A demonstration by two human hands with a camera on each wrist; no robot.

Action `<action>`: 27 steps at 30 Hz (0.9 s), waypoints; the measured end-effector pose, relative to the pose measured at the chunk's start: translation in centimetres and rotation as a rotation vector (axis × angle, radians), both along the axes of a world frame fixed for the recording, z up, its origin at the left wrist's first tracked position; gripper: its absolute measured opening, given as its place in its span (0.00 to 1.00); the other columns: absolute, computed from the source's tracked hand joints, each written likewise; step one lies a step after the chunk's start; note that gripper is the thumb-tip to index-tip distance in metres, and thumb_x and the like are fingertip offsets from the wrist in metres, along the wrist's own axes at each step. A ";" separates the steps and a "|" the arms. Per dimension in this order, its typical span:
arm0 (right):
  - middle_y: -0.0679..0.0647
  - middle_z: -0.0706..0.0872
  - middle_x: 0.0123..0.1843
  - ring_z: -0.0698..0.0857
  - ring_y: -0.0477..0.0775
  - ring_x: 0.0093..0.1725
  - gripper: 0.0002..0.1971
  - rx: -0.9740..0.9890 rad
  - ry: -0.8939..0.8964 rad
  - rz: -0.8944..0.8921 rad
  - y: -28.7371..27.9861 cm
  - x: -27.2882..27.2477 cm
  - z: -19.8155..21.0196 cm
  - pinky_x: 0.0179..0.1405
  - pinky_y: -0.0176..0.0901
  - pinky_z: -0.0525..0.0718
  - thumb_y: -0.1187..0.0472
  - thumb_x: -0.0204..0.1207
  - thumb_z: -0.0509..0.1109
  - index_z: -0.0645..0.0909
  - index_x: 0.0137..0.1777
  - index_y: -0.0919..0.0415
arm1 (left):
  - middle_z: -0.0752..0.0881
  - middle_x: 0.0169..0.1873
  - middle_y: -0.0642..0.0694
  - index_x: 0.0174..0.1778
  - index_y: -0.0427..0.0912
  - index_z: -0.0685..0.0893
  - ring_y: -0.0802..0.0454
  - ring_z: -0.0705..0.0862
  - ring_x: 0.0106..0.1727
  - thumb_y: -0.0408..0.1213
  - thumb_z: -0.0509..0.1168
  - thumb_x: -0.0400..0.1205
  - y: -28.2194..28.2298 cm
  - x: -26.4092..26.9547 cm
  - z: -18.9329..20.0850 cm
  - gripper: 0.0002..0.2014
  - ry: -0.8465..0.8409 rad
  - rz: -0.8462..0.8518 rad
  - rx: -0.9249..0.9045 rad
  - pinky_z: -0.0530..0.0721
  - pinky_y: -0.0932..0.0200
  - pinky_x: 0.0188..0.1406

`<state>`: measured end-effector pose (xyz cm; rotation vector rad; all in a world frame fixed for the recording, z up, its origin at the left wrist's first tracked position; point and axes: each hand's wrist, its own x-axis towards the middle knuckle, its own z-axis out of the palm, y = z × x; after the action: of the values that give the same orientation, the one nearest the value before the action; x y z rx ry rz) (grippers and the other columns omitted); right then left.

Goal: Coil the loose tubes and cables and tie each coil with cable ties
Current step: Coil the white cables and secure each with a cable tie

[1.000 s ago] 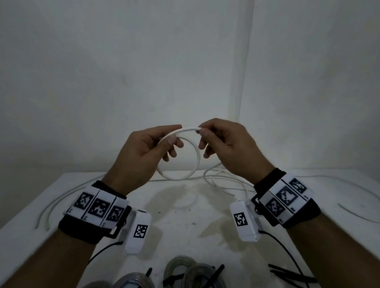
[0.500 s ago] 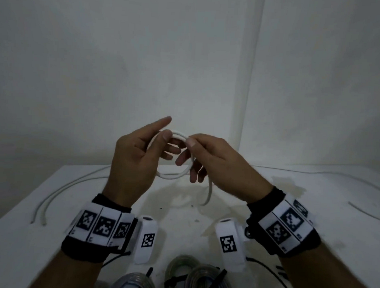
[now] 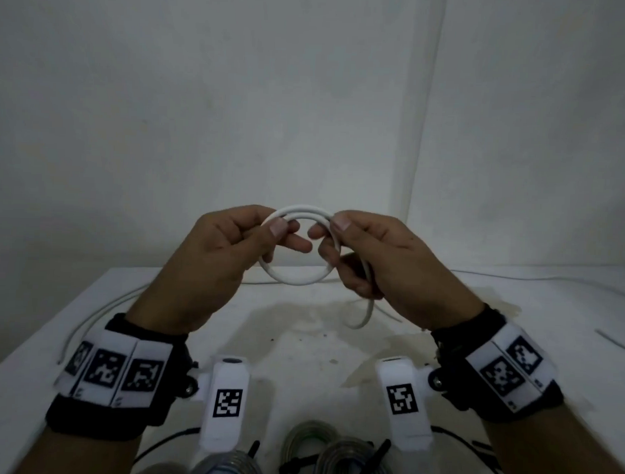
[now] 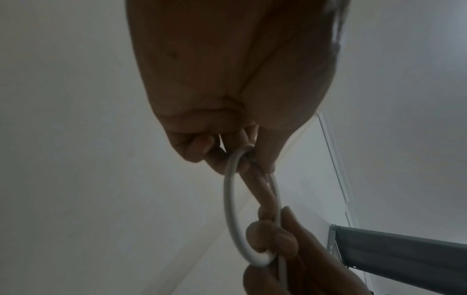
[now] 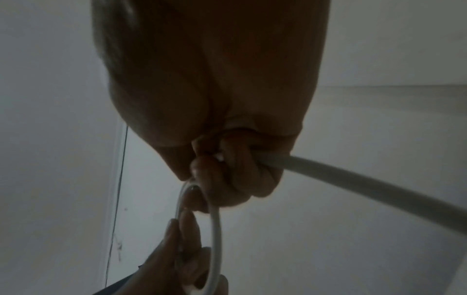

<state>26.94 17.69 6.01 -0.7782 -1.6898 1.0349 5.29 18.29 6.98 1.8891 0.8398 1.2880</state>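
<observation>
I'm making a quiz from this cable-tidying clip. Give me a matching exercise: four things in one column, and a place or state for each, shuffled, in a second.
Things:
1. white tube coil
2. left hand
3. grey tube coils
4. loose white tube

Places or states:
A. lies uncoiled at the table's left side
B. held in the air between both hands
C. rest on the table's near edge, tied with black cable ties
D. pinches the loop's left side

Pairs: 1-B, 2-D, 3-C, 4-A

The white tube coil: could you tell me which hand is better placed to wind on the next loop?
Probably the right hand: the white tube's loose tail runs through its grip, while the left hand only pinches the coil steady.
</observation>
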 end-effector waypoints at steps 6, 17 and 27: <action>0.59 0.75 0.36 0.68 0.46 0.26 0.18 0.090 -0.125 -0.043 -0.3 -0.2 0.2 0.26 0.35 0.69 0.59 0.93 0.57 0.84 0.54 0.70 | 0.94 0.43 0.49 0.52 0.43 0.90 0.59 0.88 0.46 0.45 0.62 0.83 -0.7 -1.1 1.1 0.14 0.230 -0.051 -0.034 0.80 0.67 0.52; 0.56 0.76 0.32 0.68 0.51 0.23 0.18 0.005 -0.055 0.040 -1.2 0.0 1.0 0.22 0.41 0.65 0.55 0.93 0.55 0.84 0.58 0.64 | 0.93 0.43 0.41 0.47 0.48 0.93 0.52 0.68 0.22 0.44 0.64 0.83 -0.8 -0.1 0.9 0.12 -0.051 -0.069 -0.071 0.64 0.63 0.20; 0.55 0.75 0.32 0.65 0.49 0.26 0.18 0.086 0.012 0.016 -1.2 0.0 1.2 0.25 0.37 0.65 0.57 0.92 0.57 0.86 0.62 0.66 | 0.88 0.34 0.41 0.41 0.43 0.91 0.57 0.66 0.18 0.45 0.67 0.78 -0.7 -0.7 0.8 0.11 -0.147 -0.204 -0.132 0.66 0.68 0.19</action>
<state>26.97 16.52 7.22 -0.7023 -1.7213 0.9694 4.58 17.58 7.75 1.7057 0.6226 1.1995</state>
